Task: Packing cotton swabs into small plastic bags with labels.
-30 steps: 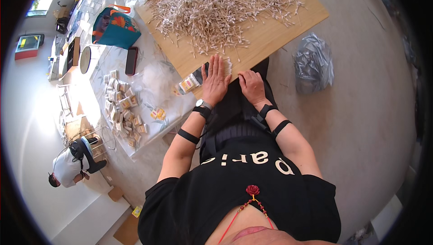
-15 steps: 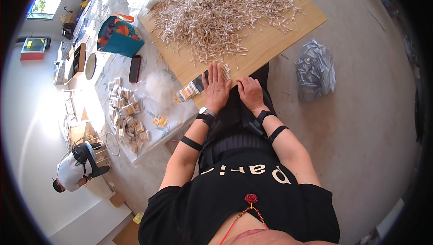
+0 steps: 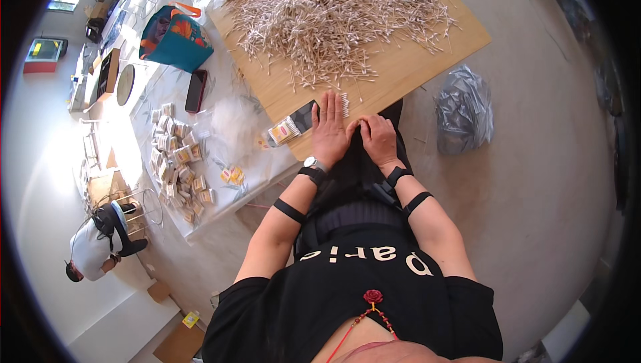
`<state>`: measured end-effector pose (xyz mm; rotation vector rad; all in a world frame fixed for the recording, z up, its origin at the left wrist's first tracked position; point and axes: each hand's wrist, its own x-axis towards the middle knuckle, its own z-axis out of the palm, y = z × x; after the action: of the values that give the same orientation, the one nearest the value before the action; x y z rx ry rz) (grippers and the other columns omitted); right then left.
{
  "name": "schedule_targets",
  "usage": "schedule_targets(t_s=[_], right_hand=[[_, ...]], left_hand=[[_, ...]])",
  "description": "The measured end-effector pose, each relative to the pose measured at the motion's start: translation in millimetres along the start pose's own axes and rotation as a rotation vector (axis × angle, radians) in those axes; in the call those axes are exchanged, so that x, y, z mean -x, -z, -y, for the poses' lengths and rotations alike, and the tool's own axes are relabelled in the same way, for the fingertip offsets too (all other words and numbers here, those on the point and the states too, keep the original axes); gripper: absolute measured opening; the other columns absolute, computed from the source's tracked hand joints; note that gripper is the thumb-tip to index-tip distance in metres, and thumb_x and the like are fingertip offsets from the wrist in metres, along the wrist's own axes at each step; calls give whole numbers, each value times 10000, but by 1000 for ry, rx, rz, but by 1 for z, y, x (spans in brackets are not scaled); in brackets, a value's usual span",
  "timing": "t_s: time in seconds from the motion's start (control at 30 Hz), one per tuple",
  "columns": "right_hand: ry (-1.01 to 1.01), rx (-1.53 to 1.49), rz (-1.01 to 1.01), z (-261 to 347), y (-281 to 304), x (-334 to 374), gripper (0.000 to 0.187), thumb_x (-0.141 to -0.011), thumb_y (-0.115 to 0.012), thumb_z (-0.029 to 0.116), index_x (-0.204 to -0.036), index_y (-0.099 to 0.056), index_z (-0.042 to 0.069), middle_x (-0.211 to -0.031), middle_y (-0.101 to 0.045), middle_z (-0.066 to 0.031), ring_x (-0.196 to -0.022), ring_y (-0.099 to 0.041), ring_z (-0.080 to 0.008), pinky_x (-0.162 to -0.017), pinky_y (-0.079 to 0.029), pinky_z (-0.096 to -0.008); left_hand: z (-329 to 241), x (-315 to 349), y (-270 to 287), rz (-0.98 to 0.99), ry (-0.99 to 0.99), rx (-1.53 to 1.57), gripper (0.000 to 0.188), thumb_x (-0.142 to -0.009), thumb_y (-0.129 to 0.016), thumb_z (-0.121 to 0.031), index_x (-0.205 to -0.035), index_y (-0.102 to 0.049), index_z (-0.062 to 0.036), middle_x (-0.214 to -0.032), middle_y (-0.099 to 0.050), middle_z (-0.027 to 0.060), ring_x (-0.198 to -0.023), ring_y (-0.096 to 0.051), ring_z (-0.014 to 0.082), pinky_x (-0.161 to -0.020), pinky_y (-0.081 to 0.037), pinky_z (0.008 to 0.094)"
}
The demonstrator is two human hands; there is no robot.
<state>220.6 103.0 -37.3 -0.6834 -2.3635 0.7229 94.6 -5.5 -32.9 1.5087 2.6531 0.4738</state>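
My left hand (image 3: 330, 128) lies flat, palm down, on the near corner of a wooden board (image 3: 400, 76), fingers stretched over a row of cotton swabs (image 3: 344, 104) whose tips show beside them. My right hand (image 3: 379, 138) is closed at the board's edge, its fingertips close to my left thumb; anything inside them is hidden. Left of my left hand lies a small clear packet of cotton swabs (image 3: 284, 131) with a yellow and red label. A flat black piece (image 3: 306, 116) sits between packet and hand. Farther off, a big heap of loose cotton swabs (image 3: 320, 22) covers the board.
On the left table (image 3: 247, 186) lie several filled swab packets (image 3: 175, 156), crumpled clear plastic (image 3: 234, 126), a phone (image 3: 195, 90) and a teal bag (image 3: 177, 39). A grey plastic-wrapped bundle (image 3: 465, 110) stands on the floor at right. Another person (image 3: 97, 246) is at far left.
My left hand has shifted slightly right, away from the packet, uncovering more of the black piece. Its thumb is nearer my right fingertips. The whole view has also shifted a little.
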Motion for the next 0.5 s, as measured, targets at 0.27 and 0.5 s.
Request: schedule_targets(t_s=[0.27, 0.5], right_hand=[[-6, 34, 15, 0, -5, -2, 71, -985, -648, 127, -1036, -661, 80, -922, -683, -111, -862, -661, -324, -780, -491, -435], [-66, 42, 49, 5, -8, -3, 80, -996, -644, 117, -1060, -664, 74, -962, -711, -102, -869, -677, -310, -783, -501, -418]], left_hand=[[3, -1, -2, -48, 9, 89, 823, -1056, -507, -507, -1645, -263, 13, -1735, -247, 177, -1635, -149, 291, -1314, -78, 480], [5, 0, -4, -37, 21, 96, 901, -1020, -544, -527, -1658, -216, 19, -1744, -208, 182, -1643, -99, 288, -1324, -54, 494]])
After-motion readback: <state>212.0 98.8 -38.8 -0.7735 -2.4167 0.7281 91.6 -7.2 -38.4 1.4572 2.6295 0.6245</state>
